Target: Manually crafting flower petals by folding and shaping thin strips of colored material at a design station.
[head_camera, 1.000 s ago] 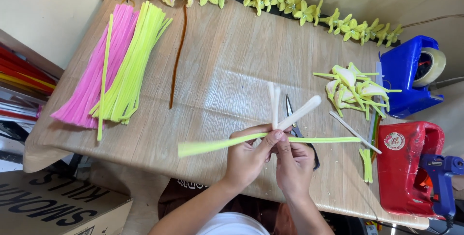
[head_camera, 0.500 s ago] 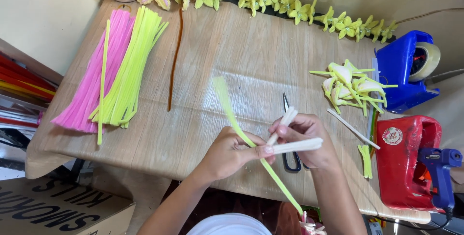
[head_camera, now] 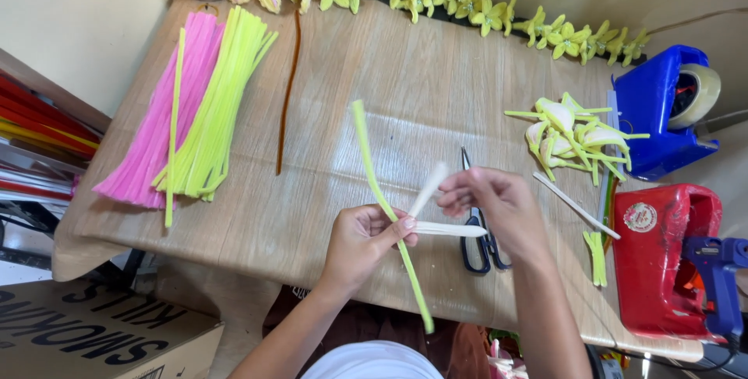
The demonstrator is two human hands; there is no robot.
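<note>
Two hands work above the front edge of the wooden table [head_camera: 374, 75]. The left hand [head_camera: 362, 240] pinches a green pipe cleaner [head_camera: 382, 200] together with the bases of two white petals [head_camera: 440, 208], thumb pressed against forefinger. The pipe cleaner runs from 11 o'clock to 5 o'clock through that grip. The right hand [head_camera: 499, 208] pinches the upper petal near its tip, fingers curled. Scissors [head_camera: 477, 231] lie on the table beneath the right hand. At 9 o'clock lie pink pipe cleaners [head_camera: 160, 130] and a green bundle [head_camera: 214, 106]. At 3 o'clock sit finished buds [head_camera: 569, 137] and a blue tape dispenser [head_camera: 658, 110].
</note>
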